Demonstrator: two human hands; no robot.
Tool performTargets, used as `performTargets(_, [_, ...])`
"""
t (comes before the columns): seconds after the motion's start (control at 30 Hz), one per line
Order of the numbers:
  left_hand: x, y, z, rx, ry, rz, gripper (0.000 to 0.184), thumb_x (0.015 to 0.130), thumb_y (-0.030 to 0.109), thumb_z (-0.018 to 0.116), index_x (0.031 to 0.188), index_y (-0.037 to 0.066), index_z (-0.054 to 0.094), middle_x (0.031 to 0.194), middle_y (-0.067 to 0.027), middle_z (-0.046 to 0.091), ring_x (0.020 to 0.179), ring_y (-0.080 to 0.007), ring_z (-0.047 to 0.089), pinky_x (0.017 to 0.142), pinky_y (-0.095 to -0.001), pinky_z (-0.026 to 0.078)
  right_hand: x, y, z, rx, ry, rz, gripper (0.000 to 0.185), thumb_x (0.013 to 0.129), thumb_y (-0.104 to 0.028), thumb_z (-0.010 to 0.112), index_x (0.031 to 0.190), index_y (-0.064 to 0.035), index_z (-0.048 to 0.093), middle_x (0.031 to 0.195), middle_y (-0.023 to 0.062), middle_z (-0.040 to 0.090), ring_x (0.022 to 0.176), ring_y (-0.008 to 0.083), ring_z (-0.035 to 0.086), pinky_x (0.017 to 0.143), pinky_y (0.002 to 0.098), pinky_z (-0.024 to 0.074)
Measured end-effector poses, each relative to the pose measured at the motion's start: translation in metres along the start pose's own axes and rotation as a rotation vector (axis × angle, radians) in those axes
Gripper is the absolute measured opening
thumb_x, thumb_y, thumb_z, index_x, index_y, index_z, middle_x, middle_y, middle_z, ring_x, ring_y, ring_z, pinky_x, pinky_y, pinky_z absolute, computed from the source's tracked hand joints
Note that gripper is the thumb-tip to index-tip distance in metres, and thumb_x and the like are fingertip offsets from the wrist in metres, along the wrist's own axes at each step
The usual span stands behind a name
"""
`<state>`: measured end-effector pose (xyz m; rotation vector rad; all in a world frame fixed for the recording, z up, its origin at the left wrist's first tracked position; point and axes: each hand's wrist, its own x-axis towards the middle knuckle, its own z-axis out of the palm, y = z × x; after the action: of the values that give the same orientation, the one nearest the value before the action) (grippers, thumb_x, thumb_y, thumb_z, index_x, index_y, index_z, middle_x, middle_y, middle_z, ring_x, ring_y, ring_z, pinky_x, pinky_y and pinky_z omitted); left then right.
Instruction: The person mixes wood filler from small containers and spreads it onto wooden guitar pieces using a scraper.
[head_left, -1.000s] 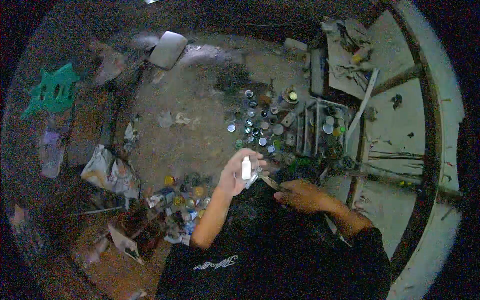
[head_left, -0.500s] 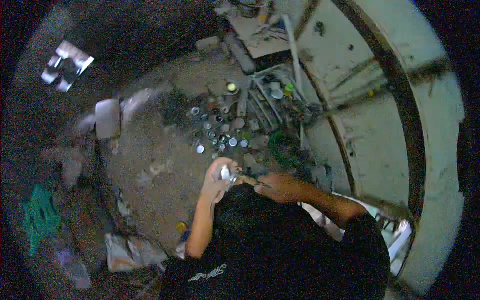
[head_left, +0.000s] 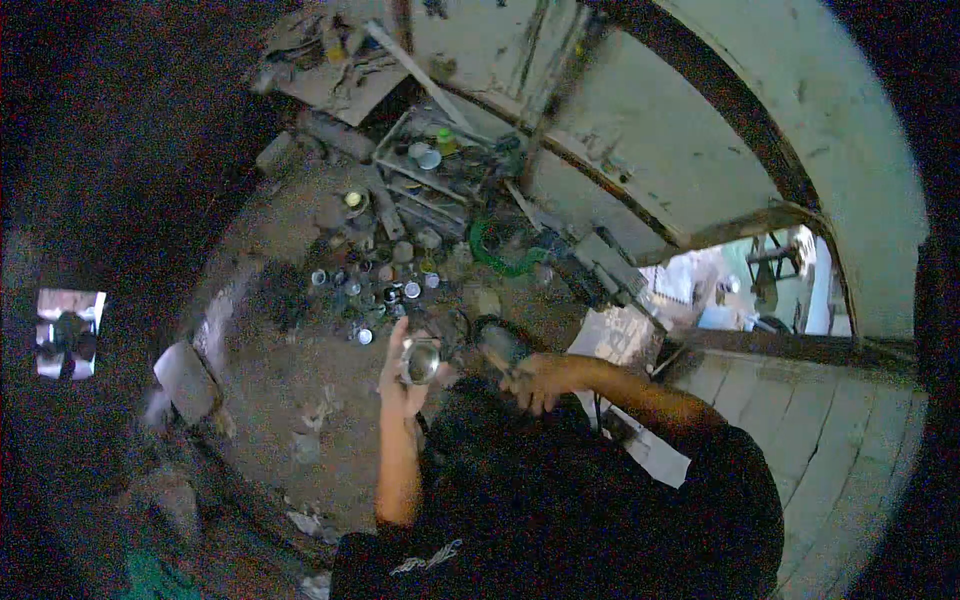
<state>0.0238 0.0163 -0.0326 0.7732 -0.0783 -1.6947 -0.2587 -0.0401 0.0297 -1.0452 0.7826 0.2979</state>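
My left hand [head_left: 398, 392] is closed around a shiny, round metal piece [head_left: 421, 361] with a bright rim, which looks like a small cup. A hand's width to the right, my right hand [head_left: 540, 380] grips a slim stick-like tool [head_left: 496, 358], light brown along its length. Blur and dim light hide the tool's exact kind. Just beyond this hand is a dark rounded shape [head_left: 505, 338] that I cannot make out. The two hands are apart, in front of my black shirt.
Several small tins and jars [head_left: 412, 290] stand on the dirt floor ahead. Beyond them are a metal rack [head_left: 425, 185] with a green-topped bottle [head_left: 446, 141] and a green coiled hose [head_left: 500, 262]. A pale wall with an opening rises at the right; a whitish block [head_left: 187, 380] lies left.
My view has turned right, so the tins and rack shift left and the wall opening appears. My hands have moved apart, and the metal piece now faces up more toward me.
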Motion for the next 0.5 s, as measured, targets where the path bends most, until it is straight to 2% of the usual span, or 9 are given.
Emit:
performTargets(0.07, [0.003, 0.003, -0.002, -0.240, -0.231, -0.002, 0.075, 0.077, 0.014, 0.059, 0.146, 0.014, 0.029, 0.121, -0.0149, 0.056, 0.106, -0.0339, 0.058, 0.076, -0.0574, 0.058, 0.028, 0.060, -0.031, -0.123, 0.263, 0.184, 0.036, 0.093, -0.039, 0.056, 0.104, -0.0048, 0.054, 0.083, 0.0128, 0.064, 0.064, 0.0208, 0.062, 0.052, 0.0326, 0.0523])
performTargets(0.13, [-0.002, 0.004, 0.012, -0.252, -0.231, -0.028, 0.078, 0.076, 0.013, 0.059, 0.148, 0.014, 0.028, 0.122, -0.0167, 0.056, 0.108, -0.0366, 0.057, 0.078, -0.0601, 0.057, 0.078, 0.147, -0.061, -0.314, 0.515, 0.198, 0.035, 0.092, -0.038, 0.057, 0.104, -0.0054, 0.056, 0.084, 0.0132, 0.064, 0.067, 0.0226, 0.062, 0.056, 0.0350, 0.0516])
performTargets(0.2, [-0.002, 0.005, 0.031, -0.070, -0.099, -0.020, 0.081, 0.079, 0.032, 0.063, 0.147, 0.008, 0.026, 0.122, -0.0146, 0.057, 0.105, -0.0336, 0.060, 0.074, -0.0541, 0.059, 0.129, 0.228, -0.079, -0.428, 0.693, 0.223, 0.033, 0.091, -0.036, 0.057, 0.104, -0.0061, 0.058, 0.085, 0.0137, 0.064, 0.070, 0.0245, 0.061, 0.060, 0.0374, 0.0510])
performTargets(0.23, [-0.002, 0.002, 0.040, 0.020, -0.108, -0.009, 0.085, 0.077, 0.034, 0.065, 0.147, 0.008, 0.026, 0.123, -0.0139, 0.057, 0.107, -0.0344, 0.060, 0.075, -0.0546, 0.059, 0.152, 0.259, -0.083, -0.447, 0.757, 0.219, 0.032, 0.091, -0.036, 0.058, 0.104, -0.0064, 0.059, 0.086, 0.0139, 0.064, 0.071, 0.0254, 0.061, 0.062, 0.0386, 0.0507])
performTargets(0.33, [0.004, -0.011, 0.064, 0.043, -0.144, -0.089, 0.086, 0.076, 0.034, 0.066, 0.148, 0.010, 0.026, 0.122, -0.0129, 0.057, 0.109, -0.0344, 0.058, 0.076, -0.0558, 0.058, 0.222, 0.335, -0.083, -0.512, 0.963, 0.040, 0.030, 0.089, -0.033, 0.058, 0.104, -0.0074, 0.062, 0.088, 0.0146, 0.064, 0.075, 0.0281, 0.060, 0.069, 0.0422, 0.0497])
performTargets(0.37, [0.009, -0.018, 0.070, 0.058, -0.167, -0.125, 0.086, 0.076, 0.034, 0.066, 0.148, 0.010, 0.026, 0.122, -0.0129, 0.057, 0.109, -0.0344, 0.058, 0.076, -0.0558, 0.058, 0.249, 0.354, -0.085, -0.542, 1.051, -0.063, 0.030, 0.089, -0.033, 0.059, 0.104, -0.0078, 0.063, 0.089, 0.0149, 0.063, 0.077, 0.0290, 0.060, 0.071, 0.0434, 0.0494])
performTargets(0.4, [0.011, -0.023, 0.074, -0.032, -0.183, -0.172, 0.084, 0.074, 0.026, 0.066, 0.147, 0.010, 0.029, 0.120, -0.0145, 0.057, 0.111, -0.0363, 0.057, 0.079, -0.0602, 0.055, 0.275, 0.370, -0.086, -0.560, 1.135, -0.173, 0.029, 0.089, -0.032, 0.059, 0.104, -0.0081, 0.064, 0.089, 0.0151, 0.063, 0.078, 0.0299, 0.059, 0.073, 0.0446, 0.0491])
performTargets(0.43, [0.017, -0.029, 0.079, -0.122, -0.193, -0.224, 0.082, 0.072, 0.019, 0.066, 0.146, 0.010, 0.031, 0.118, -0.0161, 0.056, 0.112, -0.0383, 0.055, 0.083, -0.0646, 0.053, 0.256, 0.351, -0.082, -0.435, 1.059, -0.136, 0.033, 0.087, -0.035, 0.061, 0.105, -0.0068, 0.063, 0.092, 0.0154, 0.064, 0.081, 0.0297, 0.060, 0.074, 0.0435, 0.0492])
performTargets(0.5, [0.023, -0.043, 0.085, -0.156, -0.195, -0.310, 0.083, 0.072, 0.020, 0.066, 0.146, 0.011, 0.031, 0.118, -0.0154, 0.056, 0.111, -0.0375, 0.056, 0.082, -0.0636, 0.053, 0.218, 0.311, -0.071, -0.192, 0.927, -0.039, 0.043, 0.084, -0.040, 0.066, 0.107, -0.0041, 0.062, 0.097, 0.0159, 0.064, 0.087, 0.0293, 0.061, 0.077, 0.0413, 0.0493])
